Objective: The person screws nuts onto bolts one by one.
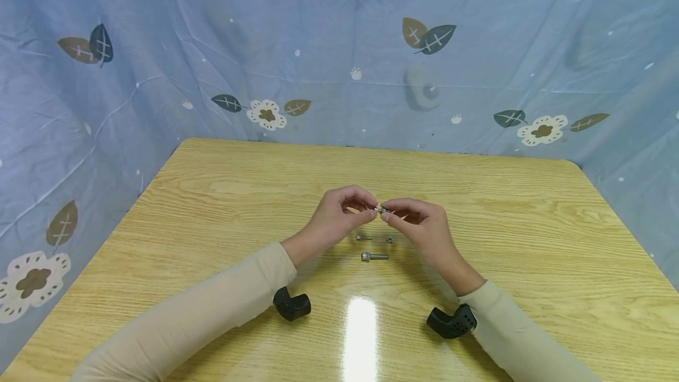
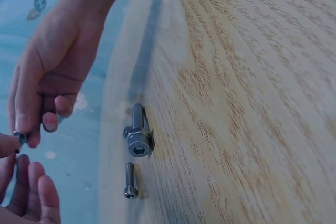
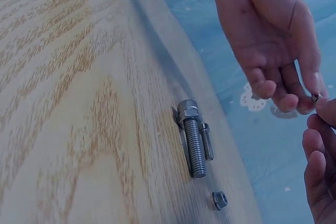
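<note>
"Silvery metal glints between the hands. What is it?"

"Some small fastener, held above the table. Thumb and fingertips of the left hand pinch one side, those of the right hand the other."

"Bolt, nut, or both?"

"Too small to tell; the fingertips cover most of it, even in the wrist views."

"And the pieces lying nearby?"

"One is a large bolt: cylindrical head, hex socket, threaded shank, with a six-sided nut around it, close under the head. Just beside it lies a thin bolt, and past that one's tip a squat, faceted loose nut."

"What about the surfaces?"

"Glossy yellowish wood, streaky in its grain, except where a white glare wipes the pattern out. Behind hangs creased blue cloth printed with leaves and flowers."

"Anything cut off?"

"Both cream sleeves leave the head view at the bottom, and each wrist view's edge crops that wrist's own hand."
</note>
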A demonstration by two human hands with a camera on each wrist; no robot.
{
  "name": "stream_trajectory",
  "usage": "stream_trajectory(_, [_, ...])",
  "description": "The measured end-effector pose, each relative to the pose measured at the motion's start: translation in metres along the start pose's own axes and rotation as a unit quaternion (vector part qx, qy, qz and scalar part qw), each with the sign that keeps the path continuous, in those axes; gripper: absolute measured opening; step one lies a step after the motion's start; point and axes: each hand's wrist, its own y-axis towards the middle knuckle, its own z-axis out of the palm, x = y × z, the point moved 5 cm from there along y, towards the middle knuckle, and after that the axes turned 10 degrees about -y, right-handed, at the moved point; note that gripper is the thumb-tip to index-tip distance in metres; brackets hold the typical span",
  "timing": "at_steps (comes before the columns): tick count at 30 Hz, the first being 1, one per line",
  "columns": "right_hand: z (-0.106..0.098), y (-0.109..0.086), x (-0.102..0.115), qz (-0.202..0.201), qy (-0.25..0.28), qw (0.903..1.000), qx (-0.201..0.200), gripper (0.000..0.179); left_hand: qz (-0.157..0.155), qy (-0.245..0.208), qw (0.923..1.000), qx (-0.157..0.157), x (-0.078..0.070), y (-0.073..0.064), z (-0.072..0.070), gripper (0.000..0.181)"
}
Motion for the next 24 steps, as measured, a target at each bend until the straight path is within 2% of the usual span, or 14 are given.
stream_trajectory(7, [0.0003, 0.0003, 0.0004, 0.004, 0.004, 1.0, 0.002, 0.017, -0.012, -0.016, 0.9997, 0.009, 0.0005, -0.0002, 0.0008, 0.012])
stream_trajectory(19, [0.0007, 0.0005, -0.0003, 0.008, 0.0, 1.0, 0.005, 0.017, 0.02, 0.003, 0.9998, 0.005, -0.0023, 0.0006, 0.0005, 0.011])
stream_trajectory(24, [0.0008, 0.0003, 0.0008, 0.004, 0.006, 1.0, 0.002, 0.017, -0.004, 0.005, 1.0, -0.004, 0.0003, -0.0004, -0.0005, 0.01])
